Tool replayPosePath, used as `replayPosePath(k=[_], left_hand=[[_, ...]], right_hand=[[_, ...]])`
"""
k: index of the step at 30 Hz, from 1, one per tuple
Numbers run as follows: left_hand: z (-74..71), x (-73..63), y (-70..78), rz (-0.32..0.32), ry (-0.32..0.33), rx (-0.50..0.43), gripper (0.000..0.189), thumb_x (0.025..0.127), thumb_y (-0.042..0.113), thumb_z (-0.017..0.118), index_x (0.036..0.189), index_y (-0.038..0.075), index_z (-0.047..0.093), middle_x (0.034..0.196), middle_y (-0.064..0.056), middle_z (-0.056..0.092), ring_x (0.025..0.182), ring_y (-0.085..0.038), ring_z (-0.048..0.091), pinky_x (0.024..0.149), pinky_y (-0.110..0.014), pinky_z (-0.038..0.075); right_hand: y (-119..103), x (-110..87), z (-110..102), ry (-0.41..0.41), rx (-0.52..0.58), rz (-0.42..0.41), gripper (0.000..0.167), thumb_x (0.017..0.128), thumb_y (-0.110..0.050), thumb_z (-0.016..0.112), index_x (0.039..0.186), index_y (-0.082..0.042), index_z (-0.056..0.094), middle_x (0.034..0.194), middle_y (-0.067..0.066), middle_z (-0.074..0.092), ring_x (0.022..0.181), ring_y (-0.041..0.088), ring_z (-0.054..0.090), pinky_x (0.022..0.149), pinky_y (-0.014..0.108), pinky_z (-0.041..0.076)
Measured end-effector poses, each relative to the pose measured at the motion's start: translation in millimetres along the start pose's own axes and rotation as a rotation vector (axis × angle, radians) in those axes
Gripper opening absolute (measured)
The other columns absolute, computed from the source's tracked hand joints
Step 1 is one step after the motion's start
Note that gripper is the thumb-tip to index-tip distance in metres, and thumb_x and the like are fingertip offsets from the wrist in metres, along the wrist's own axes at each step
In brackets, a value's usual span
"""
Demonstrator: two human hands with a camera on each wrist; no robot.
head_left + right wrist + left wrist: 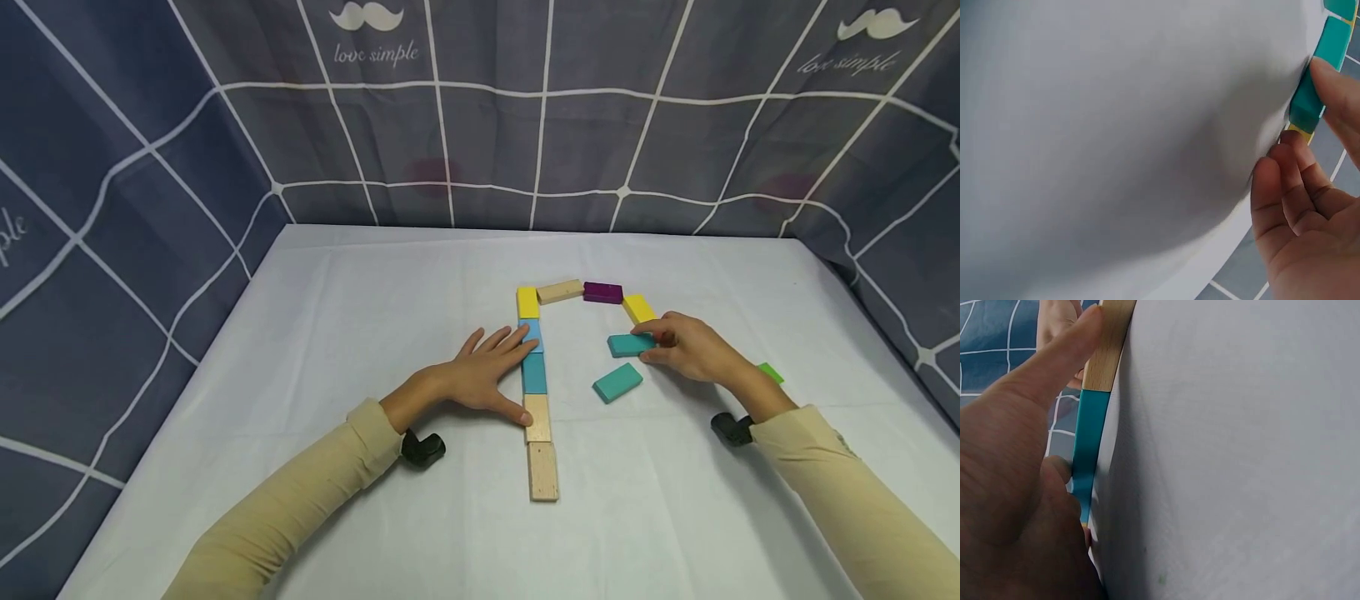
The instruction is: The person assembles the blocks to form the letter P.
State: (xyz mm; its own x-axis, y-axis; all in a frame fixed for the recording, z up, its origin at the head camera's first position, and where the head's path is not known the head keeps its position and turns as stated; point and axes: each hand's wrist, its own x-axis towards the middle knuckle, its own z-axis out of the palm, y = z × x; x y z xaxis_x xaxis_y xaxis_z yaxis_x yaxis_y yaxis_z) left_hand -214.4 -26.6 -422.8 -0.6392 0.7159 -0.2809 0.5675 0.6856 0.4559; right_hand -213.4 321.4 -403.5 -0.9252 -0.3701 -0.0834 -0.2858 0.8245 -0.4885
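A straight column of flat wooden blocks runs toward me in the head view: yellow (528,302), light blue (529,334), teal-blue (534,373) and two plain wood ones (543,472). My left hand (483,375) lies spread beside it, fingertips on the light blue block and thumb on the upper plain block (1110,353). With thumb and index finger my right hand (690,346) pinches the right end of a teal block (628,345), which lies just below a tilted yellow block (639,309). Another teal block (618,383) lies tilted nearer to me, apart from the rest.
From the column's top, a plain wood block (560,291) and a purple block (603,292) lead right to the tilted yellow one. A green block (770,372) is partly hidden behind the right forearm. The white-covered table (390,292) meets dark grid-patterned cloth (487,142) behind and at both sides.
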Motion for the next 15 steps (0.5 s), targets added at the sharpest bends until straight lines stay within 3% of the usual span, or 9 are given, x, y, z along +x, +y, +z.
replayPosePath(k=[15], left_hand=[[-1.4,-0.6,2.1,-0.003,0.001,-0.002,0.113,0.078,0.071,0.068,0.160,0.025,0.005,0.164,0.005,-0.011,0.150,-0.018,-0.011,0.115,-0.046,-0.016]], right_hand=[[2.2,-0.1,4.1,0.038,-0.011,0.013,0.038,0.090,-0.009,0.072,0.125,0.003,0.064,0.087,0.008,0.053,0.084,0.027,0.049,0.073,0.040,0.043]])
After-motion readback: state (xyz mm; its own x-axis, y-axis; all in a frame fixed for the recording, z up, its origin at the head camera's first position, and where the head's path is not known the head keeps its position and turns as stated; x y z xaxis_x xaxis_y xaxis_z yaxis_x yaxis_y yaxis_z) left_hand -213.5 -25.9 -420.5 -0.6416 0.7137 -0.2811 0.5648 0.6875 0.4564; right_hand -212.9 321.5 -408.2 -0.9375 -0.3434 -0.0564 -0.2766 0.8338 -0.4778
